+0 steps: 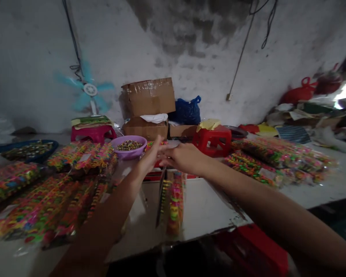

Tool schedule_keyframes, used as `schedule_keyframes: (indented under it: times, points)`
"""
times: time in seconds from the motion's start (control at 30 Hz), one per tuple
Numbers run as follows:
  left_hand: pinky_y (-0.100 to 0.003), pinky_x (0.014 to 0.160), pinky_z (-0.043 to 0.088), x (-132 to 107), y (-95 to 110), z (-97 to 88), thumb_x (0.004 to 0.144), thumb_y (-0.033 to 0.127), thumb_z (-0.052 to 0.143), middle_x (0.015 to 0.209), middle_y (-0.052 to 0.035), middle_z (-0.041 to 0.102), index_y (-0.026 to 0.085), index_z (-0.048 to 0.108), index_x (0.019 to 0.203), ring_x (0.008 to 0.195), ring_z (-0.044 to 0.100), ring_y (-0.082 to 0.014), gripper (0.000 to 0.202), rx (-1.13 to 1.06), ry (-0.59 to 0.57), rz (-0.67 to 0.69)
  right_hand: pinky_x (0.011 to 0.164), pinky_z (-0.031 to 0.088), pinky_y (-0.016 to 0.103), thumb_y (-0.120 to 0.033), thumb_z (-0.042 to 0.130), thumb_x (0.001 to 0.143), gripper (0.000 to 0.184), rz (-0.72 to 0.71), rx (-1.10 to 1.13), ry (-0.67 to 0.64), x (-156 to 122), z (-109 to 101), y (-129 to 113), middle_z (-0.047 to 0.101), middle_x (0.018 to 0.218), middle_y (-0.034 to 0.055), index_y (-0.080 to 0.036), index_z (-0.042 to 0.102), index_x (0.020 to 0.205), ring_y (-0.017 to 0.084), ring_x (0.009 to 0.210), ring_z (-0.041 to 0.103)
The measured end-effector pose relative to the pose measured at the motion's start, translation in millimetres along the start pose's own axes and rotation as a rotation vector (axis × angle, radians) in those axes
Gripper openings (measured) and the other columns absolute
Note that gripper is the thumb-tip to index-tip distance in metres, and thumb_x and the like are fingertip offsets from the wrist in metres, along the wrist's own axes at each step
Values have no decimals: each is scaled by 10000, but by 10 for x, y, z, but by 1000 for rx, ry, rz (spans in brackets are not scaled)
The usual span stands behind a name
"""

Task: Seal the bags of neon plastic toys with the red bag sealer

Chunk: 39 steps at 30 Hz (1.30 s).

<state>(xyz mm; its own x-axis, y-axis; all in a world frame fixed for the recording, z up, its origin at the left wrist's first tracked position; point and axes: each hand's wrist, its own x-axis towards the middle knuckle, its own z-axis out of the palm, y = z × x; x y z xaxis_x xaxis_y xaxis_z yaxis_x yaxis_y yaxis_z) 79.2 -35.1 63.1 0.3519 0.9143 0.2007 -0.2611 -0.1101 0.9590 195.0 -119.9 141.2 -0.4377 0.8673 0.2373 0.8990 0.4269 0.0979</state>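
Note:
Both my arms reach forward over the table. My left hand (150, 156) and my right hand (182, 157) meet at the top of a long clear plastic packet (173, 204) filled with bright multicoloured pieces. The packet hangs down from my fingers toward the white table top (207, 207). My right hand is closed over the packet's top edge. My left hand's fingers are pressed together against the same edge. A purple bowl (128, 147) of small dark beads stands just behind my left hand.
Piles of similar colourful packets lie at the left (40, 200) and right (276, 157). Red plastic stools (212, 141), cardboard boxes (148, 98), a blue bag (187, 111) and a small blue fan (89, 90) stand along the back wall. A blue tray (25, 150) sits far left.

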Motion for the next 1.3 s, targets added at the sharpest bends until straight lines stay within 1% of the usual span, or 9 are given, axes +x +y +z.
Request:
schedule_keyframes:
  times: [0.13,0.27,0.43,0.63,0.77,0.9,1.03,1.2,1.3]
  points:
    - [-303,879,472,-591,-221,-4,738,421,634,1142,-63,644,208,555,1126,1077,578,-224,449,208,24,113,604,393,269,-410,581,814,260,62,-28,7,213,41,-117,646,694,67,-181,704,809,190,687,605]
    - [-361,991,396,-793,-441,10,768,422,596,1137,-72,653,184,608,1068,1108,564,-240,383,365,160,117,619,412,275,-521,583,785,395,49,217,41,378,26,-122,606,616,42,-148,685,704,163,654,580]
    - [-380,977,421,-704,-470,-101,812,525,491,1054,-96,689,157,632,994,1019,623,-228,435,37,165,7,794,461,308,-565,620,719,466,20,961,234,193,183,566,658,965,42,-179,647,980,156,878,596]
    - [-401,960,438,-724,-411,-262,714,590,591,1063,-109,688,166,629,1007,1043,617,-255,517,-120,145,-8,943,425,430,-547,786,499,927,137,1366,1,-248,843,1169,423,1389,129,-234,446,1303,248,1210,464]
    - [-456,971,427,-729,-415,-358,656,592,653,1027,-130,697,152,626,968,1033,620,-297,541,-225,111,-27,947,412,443,-533,813,452,887,223,1567,100,-297,1197,1122,447,1371,116,-249,510,1236,240,1117,546]
    - [-478,1034,368,-727,-479,-545,679,557,653,1056,-125,689,167,615,985,1073,600,-295,497,-301,122,-43,831,461,349,-395,846,451,495,209,1694,-42,-230,1373,1006,685,852,31,-157,644,836,166,797,633]
    - [-414,1058,361,-714,-572,-743,648,573,674,1012,-79,709,206,629,969,1102,586,-254,490,-327,160,-29,654,456,269,-398,822,510,375,316,1766,309,-195,1396,944,600,575,-51,-171,539,606,105,565,556]
    - [-429,1011,411,-701,-626,-840,621,629,655,985,-86,712,194,637,895,1039,620,-270,515,-300,264,-48,807,468,363,-553,740,592,441,379,1729,584,-344,1480,861,694,869,44,-214,616,844,192,824,635]
    - [-413,968,450,-757,-646,-856,612,599,672,1024,-70,702,220,628,981,1032,622,-259,531,-296,261,-41,955,397,441,-711,665,558,734,307,1704,523,-460,1663,708,602,1205,133,-223,582,1101,265,1123,549]
